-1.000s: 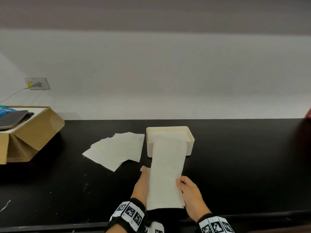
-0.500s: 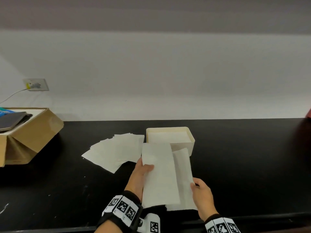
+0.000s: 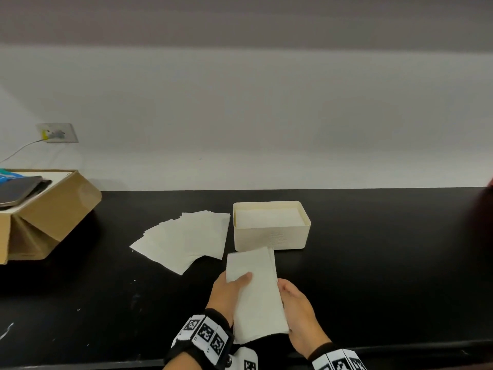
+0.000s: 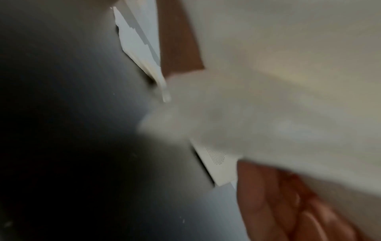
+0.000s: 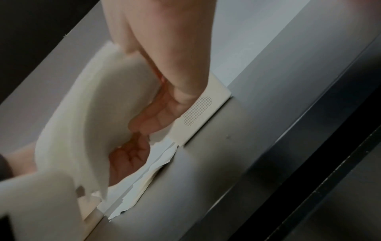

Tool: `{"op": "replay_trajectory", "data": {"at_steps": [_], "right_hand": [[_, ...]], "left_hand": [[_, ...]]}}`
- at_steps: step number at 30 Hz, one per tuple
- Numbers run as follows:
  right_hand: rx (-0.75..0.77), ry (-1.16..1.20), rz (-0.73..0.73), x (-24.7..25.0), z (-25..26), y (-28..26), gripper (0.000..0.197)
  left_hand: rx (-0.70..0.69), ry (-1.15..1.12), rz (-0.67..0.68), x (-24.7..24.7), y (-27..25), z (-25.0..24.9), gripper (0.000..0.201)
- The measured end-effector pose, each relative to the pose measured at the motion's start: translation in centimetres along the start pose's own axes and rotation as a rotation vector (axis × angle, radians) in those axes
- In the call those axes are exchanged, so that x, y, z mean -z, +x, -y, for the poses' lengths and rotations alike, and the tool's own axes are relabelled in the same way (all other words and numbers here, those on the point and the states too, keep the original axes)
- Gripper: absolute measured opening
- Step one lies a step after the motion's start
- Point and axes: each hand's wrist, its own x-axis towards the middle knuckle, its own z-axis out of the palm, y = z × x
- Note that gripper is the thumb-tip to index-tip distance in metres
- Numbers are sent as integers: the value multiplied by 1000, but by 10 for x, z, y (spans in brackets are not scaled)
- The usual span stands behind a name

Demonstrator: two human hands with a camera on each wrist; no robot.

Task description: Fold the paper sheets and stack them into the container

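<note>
A white paper sheet, folded lengthwise into a narrow strip, hangs just above the black table in front of the container. My left hand grips its left edge, with the thumb on top and the fingers underneath. My right hand holds the right edge, its fingers curled under the sheet. The cream rectangular container stands just beyond, with folded sheets lying inside. A fan of several flat sheets lies to its left.
An open cardboard box holding dark flat items stands at the table's far left. A wall socket with a cable is on the wall behind it. The table's front edge runs just below my wrists.
The sheet was one long open strip reaching up over the container. My left hand brought one half across onto the other, and the sheet now sits folded and lower between both hands.
</note>
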Motion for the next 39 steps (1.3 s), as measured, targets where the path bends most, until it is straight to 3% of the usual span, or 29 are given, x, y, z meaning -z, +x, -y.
{"op": "replay_trajectory", "data": {"at_steps": [3, 4, 6, 8, 10, 12, 15, 18, 21, 24, 29, 33, 39], "right_hand": [[-28, -45, 71, 5, -2, 3, 23], [3, -131, 106, 7, -2, 3, 18], [85, -409, 146, 15, -3, 7, 26], [140, -648, 88, 24, 0, 13, 25], [164, -712, -35, 37, 7, 19, 16], [176, -640, -136, 53, 12, 25, 12], [208, -418, -213, 72, 14, 29, 11], [207, -207, -227, 77, 10, 29, 13], [151, -149, -190, 75, -4, 33, 17], [100, -187, -179, 73, -20, 41, 23], [152, -162, -245, 68, -19, 51, 26], [188, -197, -164, 69, -12, 47, 27], [135, -329, -147, 68, -23, 49, 31]], "left_hand": [[-6, -82, -2, 1, 1, 0, 25], [-13, -118, -5, 1, 0, -1, 22], [-29, -196, -26, 3, 0, -1, 22], [-63, -280, -28, 6, 0, -4, 25], [-104, -329, -14, 12, 0, -7, 29], [-130, -275, 10, 21, -1, -10, 32], [-136, 3, 31, 35, -2, -6, 25], [-116, 290, 28, 41, 2, 8, 25], [-76, 459, 44, 39, 7, 21, 34], [-83, 487, 15, 34, 10, 27, 32], [-127, 365, 7, 24, 14, 22, 31], [-204, 389, 27, 25, 12, 18, 27], [-144, 458, -6, 29, 21, 33, 37]]}}
